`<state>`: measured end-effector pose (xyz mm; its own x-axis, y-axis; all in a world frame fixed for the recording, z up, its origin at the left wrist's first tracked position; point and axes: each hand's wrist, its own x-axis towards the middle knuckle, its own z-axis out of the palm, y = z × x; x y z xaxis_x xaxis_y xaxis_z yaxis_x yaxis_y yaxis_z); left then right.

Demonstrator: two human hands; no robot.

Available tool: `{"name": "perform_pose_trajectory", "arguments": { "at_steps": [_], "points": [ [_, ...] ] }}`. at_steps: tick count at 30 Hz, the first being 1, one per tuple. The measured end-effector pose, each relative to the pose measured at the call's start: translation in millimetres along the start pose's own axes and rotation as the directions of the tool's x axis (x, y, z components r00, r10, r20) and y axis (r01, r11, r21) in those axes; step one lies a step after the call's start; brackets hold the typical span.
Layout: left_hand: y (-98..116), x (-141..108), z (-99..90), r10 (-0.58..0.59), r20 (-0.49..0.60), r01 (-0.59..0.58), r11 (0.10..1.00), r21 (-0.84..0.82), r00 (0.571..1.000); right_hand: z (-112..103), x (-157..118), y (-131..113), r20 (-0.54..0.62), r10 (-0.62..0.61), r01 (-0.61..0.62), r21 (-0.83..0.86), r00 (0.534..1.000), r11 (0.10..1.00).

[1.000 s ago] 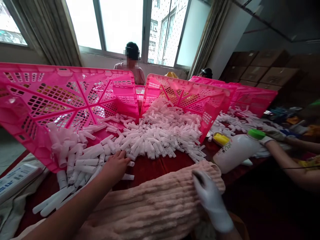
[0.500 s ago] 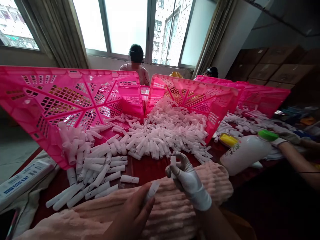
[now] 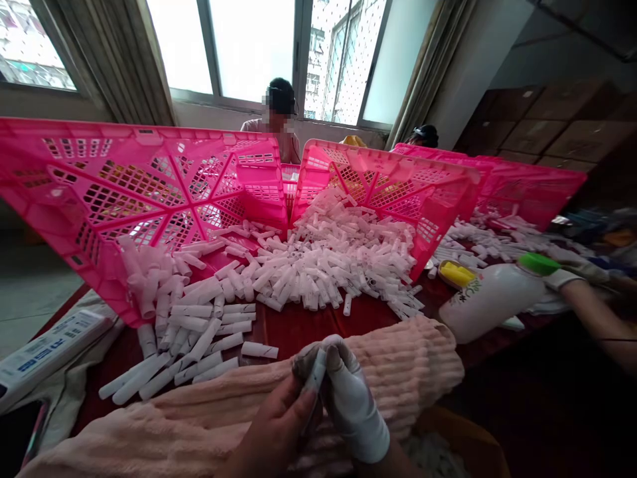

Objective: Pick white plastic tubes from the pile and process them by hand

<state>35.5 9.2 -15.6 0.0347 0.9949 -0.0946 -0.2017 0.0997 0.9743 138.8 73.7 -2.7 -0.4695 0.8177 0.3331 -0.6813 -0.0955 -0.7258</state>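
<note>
My bare left hand (image 3: 279, 415) is closed around a whitish, translucent plastic tube (image 3: 316, 373), held at a slant above the pink towel (image 3: 209, 415). My right hand (image 3: 348, 392), in a white glove with greyed fingertips, meets it. Its thumb and fingers pinch the upper end of the same tube. The fingers hide the tube's tip and most of its lower part. Just beyond my hands, a short white tube (image 3: 347, 305) lies at the front edge of a big heap of similar tubes (image 3: 318, 272).
Longer tubes (image 3: 199, 366) lie to the left, before a tipped pink crate (image 3: 194, 199); a second crate (image 3: 398, 166) backs the heap. At right are a white bottle (image 3: 492, 302) with a green cap, a yellow block (image 3: 456, 273) and a co-worker's gloved hand (image 3: 562, 279). Another person (image 3: 281, 99) sits opposite.
My right hand has come down and left from the heap's front to the tube in my left hand. The short white piece seen at its fingertips is no longer there.
</note>
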Motion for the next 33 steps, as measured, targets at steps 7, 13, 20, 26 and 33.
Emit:
{"name": "perform_pose_trajectory", "arguments": {
  "at_steps": [7, 13, 20, 26, 33],
  "points": [
    [-8.5, 2.8, -5.7, 0.512, -0.004, -0.314, 0.533, 0.786, 0.859, -2.6, -9.7, 22.4, -0.182, -0.111, 0.076, -0.19, 0.977, 0.979],
    [13.4, 0.4, 9.0, 0.208, 0.077, -0.21, 0.755, 0.622, 0.975, -2.1, -29.9, 24.1, -0.222, -0.018, -0.03, -0.212, 0.975, 0.977],
    [46.0, 15.8, -29.9, 0.122, 0.116, -0.144, 0.253, 0.957, 0.986, -133.0, -121.2, -57.5, -0.566, -0.429, -0.097, -0.675, 0.704, 0.731],
    [28.9, 38.2, -67.3, 0.011, -0.096, 0.097, -0.066, 0.993, 0.995, -186.8, -136.2, -105.5, -0.259, -0.46, -0.309, -0.95, 0.849, -0.036],
    [23.8, 35.0, -59.8, 0.148, -0.095, 0.082, 0.087, 0.993, 0.984, -120.4, 70.5, -54.5, -0.372, -0.128, -0.361, -0.927, 0.919, 0.102]
  ]
}}
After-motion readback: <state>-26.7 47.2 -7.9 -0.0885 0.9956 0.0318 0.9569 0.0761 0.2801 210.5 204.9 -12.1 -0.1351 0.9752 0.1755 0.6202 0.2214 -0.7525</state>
